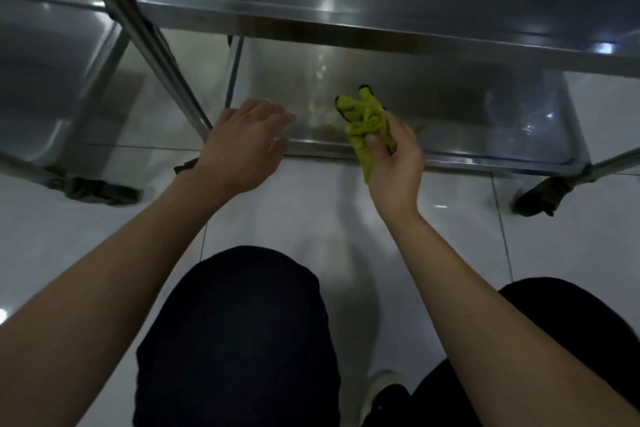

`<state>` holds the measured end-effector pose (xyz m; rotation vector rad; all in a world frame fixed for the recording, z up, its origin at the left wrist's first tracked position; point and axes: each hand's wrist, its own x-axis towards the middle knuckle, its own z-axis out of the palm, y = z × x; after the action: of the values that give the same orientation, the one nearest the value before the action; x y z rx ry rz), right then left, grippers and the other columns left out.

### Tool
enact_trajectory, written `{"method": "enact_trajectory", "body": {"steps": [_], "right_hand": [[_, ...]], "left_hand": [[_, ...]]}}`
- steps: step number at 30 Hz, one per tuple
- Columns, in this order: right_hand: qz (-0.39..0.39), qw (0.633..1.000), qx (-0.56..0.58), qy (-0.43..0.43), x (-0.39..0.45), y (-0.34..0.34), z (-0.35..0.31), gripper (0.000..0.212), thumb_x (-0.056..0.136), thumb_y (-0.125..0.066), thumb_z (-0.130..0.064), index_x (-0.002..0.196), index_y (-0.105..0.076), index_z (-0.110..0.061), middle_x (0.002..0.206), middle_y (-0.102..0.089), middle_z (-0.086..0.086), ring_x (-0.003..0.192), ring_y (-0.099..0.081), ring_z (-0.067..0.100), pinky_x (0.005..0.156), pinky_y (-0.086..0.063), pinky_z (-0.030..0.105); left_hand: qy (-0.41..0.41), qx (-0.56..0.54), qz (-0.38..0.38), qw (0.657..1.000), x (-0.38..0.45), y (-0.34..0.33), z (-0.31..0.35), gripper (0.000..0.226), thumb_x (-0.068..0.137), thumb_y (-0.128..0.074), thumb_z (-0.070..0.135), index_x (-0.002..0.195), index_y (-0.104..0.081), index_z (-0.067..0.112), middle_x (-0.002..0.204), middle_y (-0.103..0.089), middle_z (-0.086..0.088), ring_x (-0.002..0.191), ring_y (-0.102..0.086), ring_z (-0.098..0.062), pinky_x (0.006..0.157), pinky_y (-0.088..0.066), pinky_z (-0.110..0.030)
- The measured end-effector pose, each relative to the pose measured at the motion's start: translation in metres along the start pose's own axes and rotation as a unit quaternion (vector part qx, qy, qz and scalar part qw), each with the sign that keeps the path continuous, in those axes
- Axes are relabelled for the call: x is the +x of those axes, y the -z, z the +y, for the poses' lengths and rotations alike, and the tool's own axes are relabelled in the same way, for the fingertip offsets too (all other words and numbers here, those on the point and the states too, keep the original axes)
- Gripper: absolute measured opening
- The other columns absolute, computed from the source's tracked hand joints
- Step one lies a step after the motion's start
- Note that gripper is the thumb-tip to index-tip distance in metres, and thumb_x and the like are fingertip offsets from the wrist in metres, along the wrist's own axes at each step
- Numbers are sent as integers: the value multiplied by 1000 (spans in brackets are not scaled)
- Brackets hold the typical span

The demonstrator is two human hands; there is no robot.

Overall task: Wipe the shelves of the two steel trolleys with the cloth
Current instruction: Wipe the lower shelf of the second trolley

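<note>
Unmarked green cloth [367, 123] in right hand [394, 163]

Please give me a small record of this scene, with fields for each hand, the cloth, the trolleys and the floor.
left hand: open, fingers straight, reaching toward the front edge of the bottom shelf
right hand: grips the cloth
cloth: yellow-green, bunched, held above the bottom shelf's front edge
near trolley: steel, upper shelf above the bottom shelf
second trolley: steel, at the left
floor: pale glossy tiles
</note>
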<state>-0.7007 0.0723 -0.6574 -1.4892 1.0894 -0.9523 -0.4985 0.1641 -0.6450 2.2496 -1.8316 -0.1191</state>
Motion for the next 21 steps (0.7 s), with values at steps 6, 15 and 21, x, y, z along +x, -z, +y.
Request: {"method": "enact_trajectory", "body": {"steps": [6, 15, 21], "right_hand": [[70, 990, 81, -95, 21, -31, 30, 30, 99, -54, 1, 128, -64, 0, 117, -70, 14, 101, -66, 19, 100, -54, 46], [-143, 926, -335, 94, 89, -62, 87, 36, 97, -55, -7, 133, -61, -5, 137, -55, 19, 128, -50, 34, 109, -36, 31], [-259, 812, -521, 38, 84, -81, 133, 54, 107, -24, -50, 158, -20, -36, 169, -2, 1, 155, 2, 26, 121, 1, 58]], "left_hand": [[34, -9, -42, 998, 5, -35, -41, 46, 99, -54, 29, 144, -53, 18, 146, -53, -6, 136, -45, -30, 107, -38, -50], [65, -3, -75, 995, 22, -75, -74, 46, 99, -51, 31, 143, -52, 17, 146, -52, -7, 135, -45, -33, 106, -39, -54], [82, 0, -77, 994, 9, -107, -82, 44, 98, -55, 34, 139, -54, 16, 142, -55, -7, 132, -47, -32, 106, -42, -54]]}}
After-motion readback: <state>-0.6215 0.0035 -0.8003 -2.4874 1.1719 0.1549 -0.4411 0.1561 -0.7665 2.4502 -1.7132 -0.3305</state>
